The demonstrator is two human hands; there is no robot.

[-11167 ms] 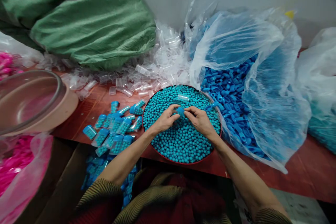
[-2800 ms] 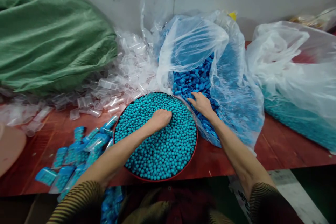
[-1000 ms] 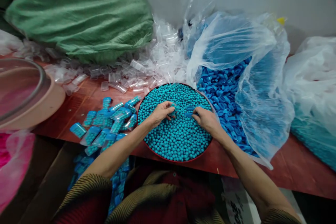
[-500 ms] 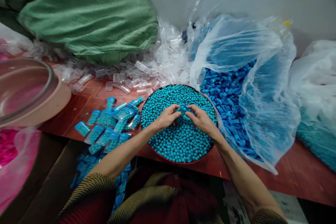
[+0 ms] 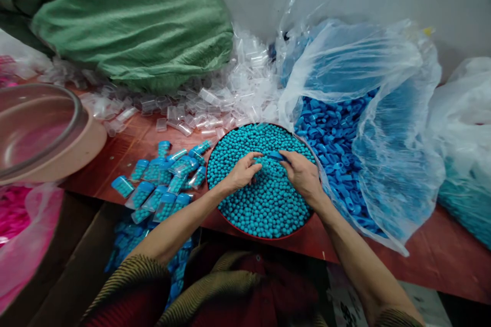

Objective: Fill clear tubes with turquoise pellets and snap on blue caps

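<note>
My left hand (image 5: 244,171) is over a round red-rimmed tub (image 5: 264,238) full of turquoise beads (image 5: 264,204). Its thumb and fingers curl round what looks like a small clear container (image 5: 264,160), hard to make out against the beads. Close by on the right, my right hand (image 5: 303,173) pinches a blue cap (image 5: 275,156) between thumb and fingertips. Capped containers filled with beads (image 5: 164,204) lie in a heap to the left of the tub.
Loose clear containers (image 5: 209,96) are strewn behind the tub, beside a green cloth sack (image 5: 134,25). To the right, a plastic bag (image 5: 399,163) gapes over many blue caps (image 5: 333,138). A pinkish basin (image 5: 84,148) stands left on the red table (image 5: 425,255).
My right hand has drawn slightly right, away from my left hand, with the blue cap in its fingers. A gap now shows between the hands. The view has shifted a little.
</note>
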